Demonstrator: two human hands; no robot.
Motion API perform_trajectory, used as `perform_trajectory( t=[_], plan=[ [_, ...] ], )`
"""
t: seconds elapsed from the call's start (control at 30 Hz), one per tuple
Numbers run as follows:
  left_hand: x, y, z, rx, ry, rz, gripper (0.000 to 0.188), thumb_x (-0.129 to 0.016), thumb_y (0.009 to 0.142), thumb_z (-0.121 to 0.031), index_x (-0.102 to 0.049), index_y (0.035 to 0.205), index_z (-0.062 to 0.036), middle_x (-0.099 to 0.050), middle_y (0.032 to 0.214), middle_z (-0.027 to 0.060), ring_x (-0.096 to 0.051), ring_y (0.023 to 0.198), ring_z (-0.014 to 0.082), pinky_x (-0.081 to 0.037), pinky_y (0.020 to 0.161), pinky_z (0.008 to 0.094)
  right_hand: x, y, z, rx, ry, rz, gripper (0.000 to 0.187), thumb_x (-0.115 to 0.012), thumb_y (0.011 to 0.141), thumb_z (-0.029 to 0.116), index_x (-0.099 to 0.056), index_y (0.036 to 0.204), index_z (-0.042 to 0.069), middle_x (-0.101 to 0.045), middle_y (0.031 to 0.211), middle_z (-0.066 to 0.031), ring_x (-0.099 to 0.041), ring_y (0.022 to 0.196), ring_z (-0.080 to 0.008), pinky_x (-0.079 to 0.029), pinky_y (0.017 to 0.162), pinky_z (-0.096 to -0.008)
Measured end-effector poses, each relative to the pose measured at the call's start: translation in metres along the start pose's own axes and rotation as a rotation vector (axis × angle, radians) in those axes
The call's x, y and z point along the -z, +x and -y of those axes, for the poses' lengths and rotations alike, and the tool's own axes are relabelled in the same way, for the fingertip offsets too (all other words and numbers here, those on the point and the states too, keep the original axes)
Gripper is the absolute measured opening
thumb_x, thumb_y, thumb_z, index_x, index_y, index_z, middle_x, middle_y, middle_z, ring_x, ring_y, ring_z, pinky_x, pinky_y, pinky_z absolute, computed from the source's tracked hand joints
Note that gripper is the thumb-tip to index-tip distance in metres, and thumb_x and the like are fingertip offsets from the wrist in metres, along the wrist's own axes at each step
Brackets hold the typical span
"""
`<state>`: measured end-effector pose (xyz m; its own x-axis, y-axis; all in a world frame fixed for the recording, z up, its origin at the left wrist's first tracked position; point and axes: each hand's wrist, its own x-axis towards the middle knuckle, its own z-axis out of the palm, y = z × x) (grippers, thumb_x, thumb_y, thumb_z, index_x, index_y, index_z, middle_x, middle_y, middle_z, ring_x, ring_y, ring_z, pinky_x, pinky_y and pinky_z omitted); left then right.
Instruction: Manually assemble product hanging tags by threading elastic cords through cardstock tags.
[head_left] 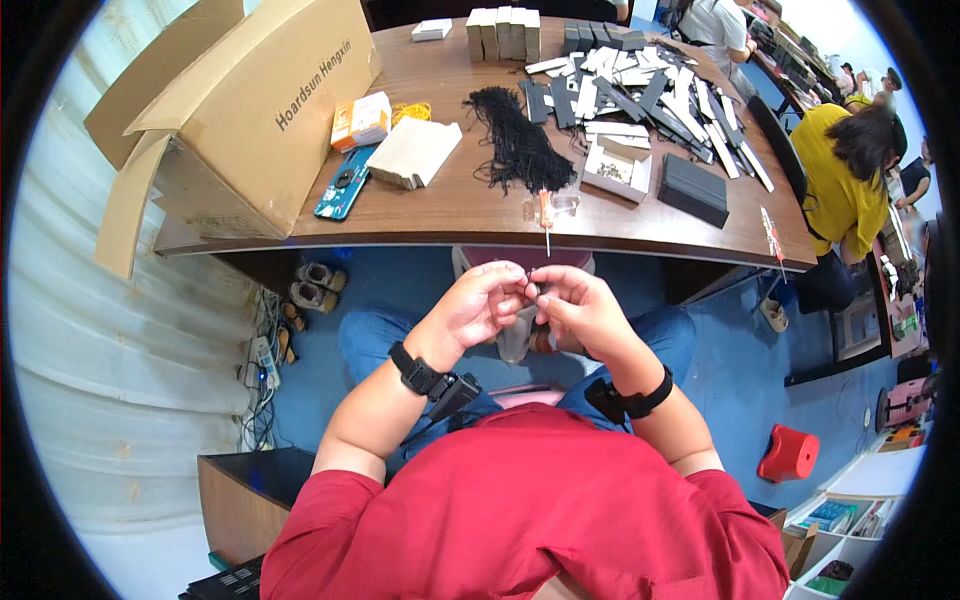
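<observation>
Small dark piece (pixel 533 291), perhaps cord, between left hand (pixel 478 305) and right hand (pixel 580 308)

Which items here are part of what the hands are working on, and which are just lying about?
In use:
- left hand and right hand, fingers pinching a small dark piece, too small to identify
- bundle of black cords
- orange-handled tool

Lying about:
- cardboard box
- blue phone
- red stool
- shoes

Red short-sleeved shirt (pixel 530 500), blue jeans (pixel 375 335), black band with small device and cable on each wrist (pixel 415 370).
</observation>
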<state>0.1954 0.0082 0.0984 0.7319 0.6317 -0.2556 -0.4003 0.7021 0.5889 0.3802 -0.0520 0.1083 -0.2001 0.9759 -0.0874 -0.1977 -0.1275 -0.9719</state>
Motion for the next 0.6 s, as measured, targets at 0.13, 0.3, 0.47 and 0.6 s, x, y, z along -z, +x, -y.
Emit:
perform_trajectory(
  t=[0.13, 0.3, 0.47, 0.6],
  plan=[
    [0.0, -0.001, 0.003, 0.031, -0.008, 0.031, 0.01, -0.056, 0.088, -0.014, -0.06, 0.087, -0.0046, -0.063, 0.081, 0.0081, -0.046, 0.054, 0.008, -0.038, 0.047, 0.0211, -0.004, -0.003, -0.001, 0.038, 0.052, -0.006, 0.021, -0.059, 0.089, 0.003, -0.056, 0.109, -0.002, -0.065, 0.092, -0.0068, -0.061, 0.071, -0.0095, -0.048, 0.052, -0.0202],
    [-0.005, -0.007, 0.005, 0.085, -0.018, 0.109, 0.011, -0.055, 0.088, -0.014, -0.062, 0.089, -0.005, -0.064, 0.083, 0.0062, -0.05, 0.059, 0.0089, -0.041, 0.051, 0.0219, -0.01, -0.008, 0.001, 0.113, -0.198, -0.105, 0.007, -0.058, 0.09, 0.005, -0.059, 0.094, 0.0, -0.065, 0.081, -0.0038, -0.057, 0.064, -0.0061, -0.045, 0.052, -0.0195],
    [-0.006, -0.012, 0.01, -0.161, 0.409, -0.081, 0.013, -0.053, 0.09, -0.011, -0.062, 0.094, -0.0047, -0.062, 0.084, 0.0017, -0.051, 0.062, 0.0076, -0.042, 0.054, 0.0218, -0.006, -0.009, 0.01, -0.027, 0.002, -0.1, 0.008, -0.057, 0.092, 0.013, -0.058, 0.093, 0.005, -0.059, 0.07, 0.0005, -0.05, 0.055, -0.0047, -0.041, 0.049, -0.0182],
    [-0.002, -0.006, 0.013, -0.542, 0.973, 0.092, 0.037, -0.051, 0.083, 0.0, -0.05, 0.121, -0.003, -0.051, 0.119, 0.0069, -0.053, 0.104, 0.0156, -0.044, 0.089, 0.0286, 0.005, -0.004, 0.015, -0.084, 0.402, 0.112, 0.01, -0.056, 0.093, 0.018, -0.057, 0.093, 0.008, -0.057, 0.07, 0.0, -0.046, 0.053, -0.0068, -0.035, 0.048, -0.0195]
  ],
)
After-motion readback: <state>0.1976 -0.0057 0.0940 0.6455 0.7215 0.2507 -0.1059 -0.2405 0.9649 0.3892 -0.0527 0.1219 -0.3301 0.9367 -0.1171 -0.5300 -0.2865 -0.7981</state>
